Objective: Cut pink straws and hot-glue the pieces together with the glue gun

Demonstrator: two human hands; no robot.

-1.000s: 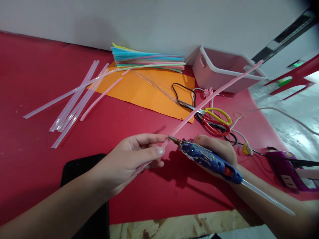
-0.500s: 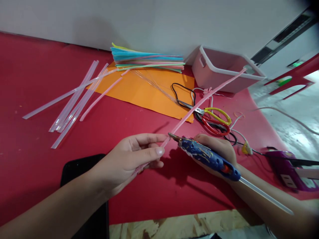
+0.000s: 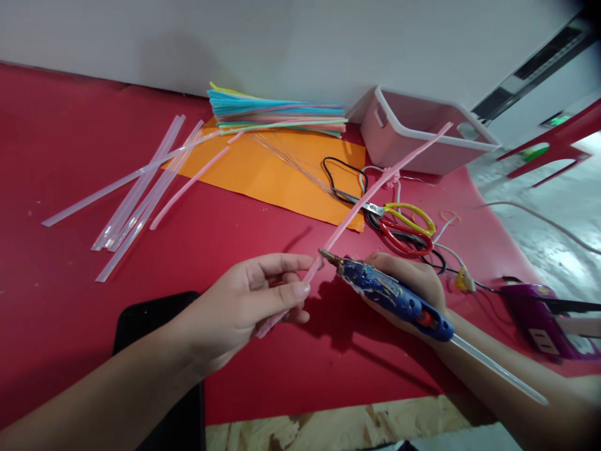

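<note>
My left hand [image 3: 244, 304] pinches the near end of a long pink straw [image 3: 375, 188] that slants up and to the right, over the scissors, toward the white tub. My right hand [image 3: 413, 282] grips a blue glue gun [image 3: 389, 295] with a clear glue stick [image 3: 498, 369] sticking out of its back. The gun's metal tip [image 3: 325, 254] is right at the straw, just beyond my left fingertips.
On the red table [image 3: 70, 125] lie several clear glue sticks [image 3: 136, 194], an orange sheet [image 3: 277, 169], a bundle of coloured straws [image 3: 277, 116], scissors with yellow and red handles [image 3: 404, 225], black and white cords, a white tub [image 3: 417, 131], a purple power strip [image 3: 544, 319] and a black phone [image 3: 154, 351].
The straw's far end has swung left and lower, from beside the tub's right rim to over its middle. My hands and the glue gun have barely shifted.
</note>
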